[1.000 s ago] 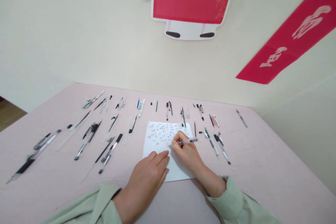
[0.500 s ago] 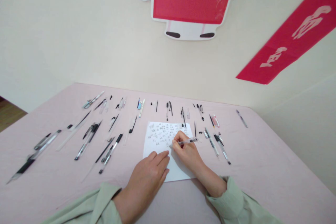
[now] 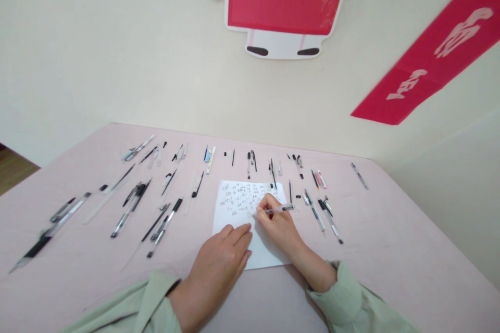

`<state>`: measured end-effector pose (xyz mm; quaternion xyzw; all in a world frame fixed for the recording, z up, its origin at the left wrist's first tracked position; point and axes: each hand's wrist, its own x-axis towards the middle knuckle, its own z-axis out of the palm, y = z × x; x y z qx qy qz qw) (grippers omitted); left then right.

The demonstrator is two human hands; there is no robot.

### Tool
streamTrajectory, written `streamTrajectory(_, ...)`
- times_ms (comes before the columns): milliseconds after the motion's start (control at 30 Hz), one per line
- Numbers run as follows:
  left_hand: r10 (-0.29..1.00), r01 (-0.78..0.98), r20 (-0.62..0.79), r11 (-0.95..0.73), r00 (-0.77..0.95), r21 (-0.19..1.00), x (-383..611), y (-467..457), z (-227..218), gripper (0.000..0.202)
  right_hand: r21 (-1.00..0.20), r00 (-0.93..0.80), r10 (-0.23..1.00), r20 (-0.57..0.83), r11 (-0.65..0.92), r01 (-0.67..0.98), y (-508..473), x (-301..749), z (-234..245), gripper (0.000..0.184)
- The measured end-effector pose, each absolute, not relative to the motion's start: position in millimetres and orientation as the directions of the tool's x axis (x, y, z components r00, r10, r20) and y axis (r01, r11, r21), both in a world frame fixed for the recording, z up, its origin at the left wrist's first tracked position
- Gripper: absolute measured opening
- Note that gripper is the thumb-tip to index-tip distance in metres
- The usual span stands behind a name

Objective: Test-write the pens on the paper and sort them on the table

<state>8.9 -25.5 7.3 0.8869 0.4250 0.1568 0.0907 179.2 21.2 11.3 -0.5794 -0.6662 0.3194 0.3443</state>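
Note:
A white sheet of paper (image 3: 265, 250) lies on the pink tablecloth, its upper part covered in rows of dark handwriting. My right hand (image 3: 278, 225) pinches a clear-barrelled pen (image 3: 282, 208), with the tip down at the lowest written line and the barrel slanting to the right. Resting flat on the paper's lower left edge is my left hand (image 3: 222, 257), fingers stretched out, holding nothing. Its fingertips point toward the pen tip, a short way below it.
Pens taken apart, with refills, caps and barrels, are spread over the pink tablecloth (image 3: 390, 250): a black-tipped pen (image 3: 164, 228) on the left, another pen (image 3: 331, 222) on the right. One pen (image 3: 360, 176) lies apart at far right. A wall (image 3: 156, 62) stands behind.

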Motion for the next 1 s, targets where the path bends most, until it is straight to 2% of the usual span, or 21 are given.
streamTrajectory(467, 0.784, 0.710, 0.241, -0.620, 0.571, 0.335, 8.3, -26.3, 3.8, 0.020, -0.820, -0.105, 0.989, 0.104, 0.145, 0.553, 21.2, 180.7, 9.2, 0.014)
streamTrajectory(1000, 0.780, 0.723, 0.209, -0.625, 0.590, 0.294, 8.3, -26.2, 5.0, 0.021, -0.824, -0.091, 0.990, 0.104, 0.137, 0.550, 21.7, 180.4, 10.2, 0.013)
